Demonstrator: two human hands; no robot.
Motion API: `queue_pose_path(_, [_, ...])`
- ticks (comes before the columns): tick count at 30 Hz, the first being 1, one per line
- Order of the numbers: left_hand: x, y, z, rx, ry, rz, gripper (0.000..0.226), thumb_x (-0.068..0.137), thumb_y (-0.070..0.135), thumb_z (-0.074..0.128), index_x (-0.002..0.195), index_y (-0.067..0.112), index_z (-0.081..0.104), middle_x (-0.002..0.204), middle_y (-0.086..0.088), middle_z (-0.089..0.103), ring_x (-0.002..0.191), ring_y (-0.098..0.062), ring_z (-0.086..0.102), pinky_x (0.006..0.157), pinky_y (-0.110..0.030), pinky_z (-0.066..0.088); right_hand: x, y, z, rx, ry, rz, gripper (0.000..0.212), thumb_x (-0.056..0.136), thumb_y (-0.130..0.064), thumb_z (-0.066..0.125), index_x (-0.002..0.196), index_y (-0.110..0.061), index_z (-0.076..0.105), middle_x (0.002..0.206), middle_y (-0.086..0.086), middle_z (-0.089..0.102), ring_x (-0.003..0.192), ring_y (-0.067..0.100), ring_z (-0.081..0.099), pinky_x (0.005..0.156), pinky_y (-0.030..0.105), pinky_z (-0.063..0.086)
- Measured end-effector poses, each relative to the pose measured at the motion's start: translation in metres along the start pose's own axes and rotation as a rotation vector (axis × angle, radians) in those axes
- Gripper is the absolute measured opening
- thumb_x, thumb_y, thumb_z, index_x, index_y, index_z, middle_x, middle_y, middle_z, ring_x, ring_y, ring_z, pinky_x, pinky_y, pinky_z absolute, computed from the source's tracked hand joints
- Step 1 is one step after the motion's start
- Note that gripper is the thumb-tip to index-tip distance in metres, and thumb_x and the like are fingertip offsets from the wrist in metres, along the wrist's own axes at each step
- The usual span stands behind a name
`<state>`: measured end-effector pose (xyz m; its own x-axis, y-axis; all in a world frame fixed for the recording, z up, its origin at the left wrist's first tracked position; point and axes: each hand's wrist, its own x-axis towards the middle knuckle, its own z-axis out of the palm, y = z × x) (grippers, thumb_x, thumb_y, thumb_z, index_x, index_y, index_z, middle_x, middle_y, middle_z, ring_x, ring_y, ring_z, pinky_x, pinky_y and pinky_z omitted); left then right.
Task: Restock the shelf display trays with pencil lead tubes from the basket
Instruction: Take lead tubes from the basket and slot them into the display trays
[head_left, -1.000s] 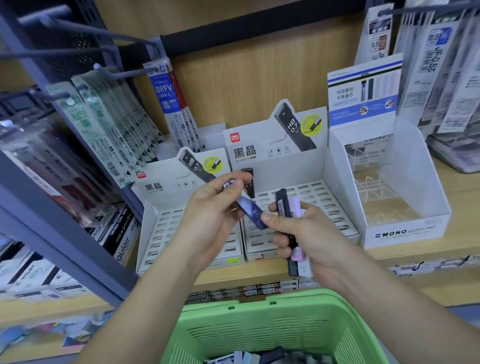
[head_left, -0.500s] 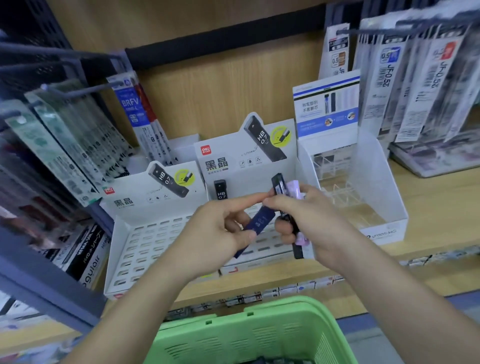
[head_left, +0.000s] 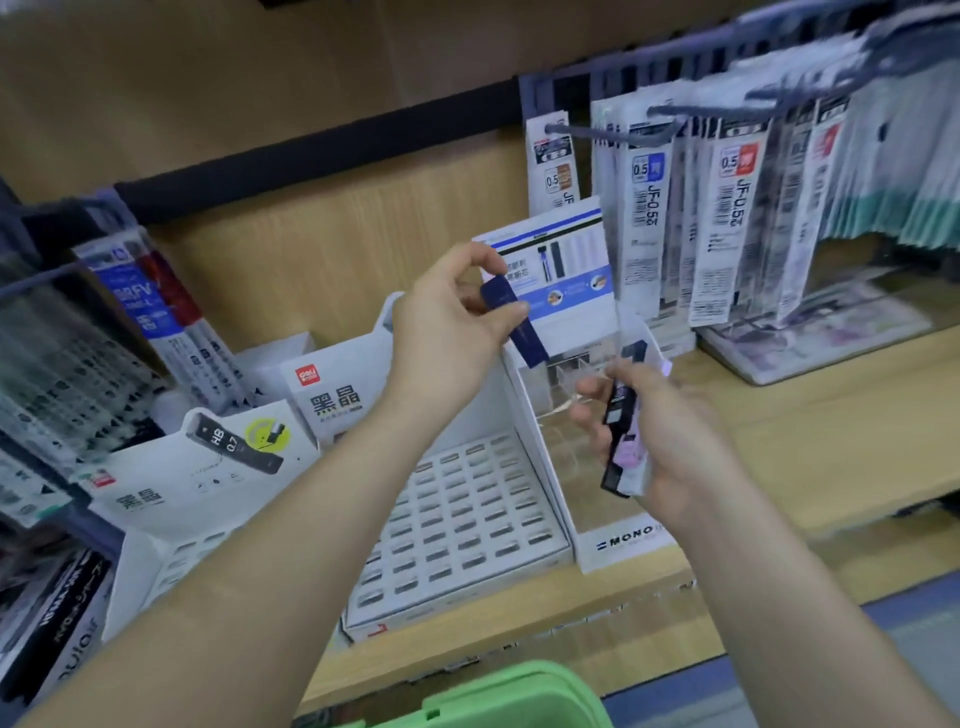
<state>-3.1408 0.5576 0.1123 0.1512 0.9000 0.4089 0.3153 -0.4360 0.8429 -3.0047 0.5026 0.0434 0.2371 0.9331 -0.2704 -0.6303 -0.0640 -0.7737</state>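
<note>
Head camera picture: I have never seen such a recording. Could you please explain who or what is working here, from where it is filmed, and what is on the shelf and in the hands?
There is no machine here. A person works with two bare hands, and a camera worn on the head looks forward and down at them. The left hand pinches one dark blue lead tube in front of the back card of the white MONO tray. The right hand has a small bundle of tubes, black and pale purple, in its grip. On the wooden shelf also stands a white slotted tray; the slots that show look empty. Refill packs hang on hooks behind. The rim of the green basket shows at the bottom edge.
</note>
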Motion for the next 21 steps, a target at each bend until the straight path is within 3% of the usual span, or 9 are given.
queue_pose_path(4, [0.008, -0.021, 0.009, 0.215, -0.011, 0.042, 0.036, 0.077, 0.005, 0.076, 0.083, 0.034, 0.056, 0.077, -0.006, 0.068, 0.068, -0.022, 0.065, 0.061, -0.031, 0.053, 0.003, 0.0, 0.0, 0.009, -0.013, -0.001, 0.01, 0.096, -0.017, 0.055, 0.105, -0.012, 0.056, 0.08, 0.005, 0.073, 0.052, 0.016, 0.066, 0.035, 0.018, 0.036])
queue_pose_path(8, [0.012, -0.025, 0.01, 0.383, -0.055, 0.085, 0.022, 0.077, 0.013, 0.078, 0.09, 0.025, 0.067, 0.083, 0.004, 0.069, 0.072, -0.008, 0.061, 0.074, -0.02, 0.05, 0.004, 0.002, 0.0, -0.009, -0.03, 0.001, 0.007, 0.097, -0.018, 0.056, 0.103, -0.014, 0.056, 0.077, 0.006, 0.072, 0.053, 0.016, 0.065, 0.036, 0.019, 0.037])
queue_pose_path(11, [0.015, -0.021, 0.011, 0.549, -0.067, 0.114, 0.017, 0.077, 0.018, 0.079, 0.094, 0.017, 0.074, 0.082, 0.007, 0.067, 0.067, -0.001, 0.055, 0.069, -0.009, 0.044, 0.001, 0.0, -0.001, -0.02, -0.042, 0.018, 0.01, 0.097, -0.021, 0.058, 0.105, -0.014, 0.056, 0.079, 0.007, 0.073, 0.056, 0.018, 0.068, 0.038, 0.019, 0.041])
queue_pose_path(14, [0.022, -0.013, 0.01, 0.633, -0.067, 0.126, 0.015, 0.079, 0.017, 0.077, 0.094, 0.016, 0.076, 0.082, 0.005, 0.067, 0.074, -0.009, 0.061, 0.074, -0.023, 0.05, -0.001, -0.004, -0.004, -0.031, -0.041, 0.029, 0.015, 0.097, -0.024, 0.059, 0.108, -0.013, 0.057, 0.08, 0.008, 0.075, 0.057, 0.019, 0.069, 0.039, 0.018, 0.042])
queue_pose_path(17, [0.025, -0.009, 0.012, 0.776, -0.106, 0.19, 0.014, 0.083, 0.017, 0.072, 0.096, 0.015, 0.075, 0.093, 0.002, 0.07, 0.087, -0.015, 0.062, 0.08, -0.025, 0.047, -0.002, -0.004, -0.005, -0.065, -0.066, 0.034, 0.021, 0.097, -0.029, 0.059, 0.109, -0.012, 0.057, 0.081, 0.008, 0.075, 0.053, 0.018, 0.065, 0.041, 0.019, 0.035])
queue_pose_path(21, [0.024, -0.018, 0.012, 0.845, -0.068, 0.292, 0.015, 0.083, 0.018, 0.071, 0.098, 0.015, 0.072, 0.094, -0.003, 0.067, 0.085, -0.02, 0.061, 0.079, -0.031, 0.047, -0.001, -0.001, -0.005, -0.121, -0.152, 0.075, 0.028, 0.097, -0.038, 0.057, 0.108, -0.012, 0.06, 0.085, 0.009, 0.076, 0.043, 0.013, 0.052, 0.039, 0.018, 0.033])
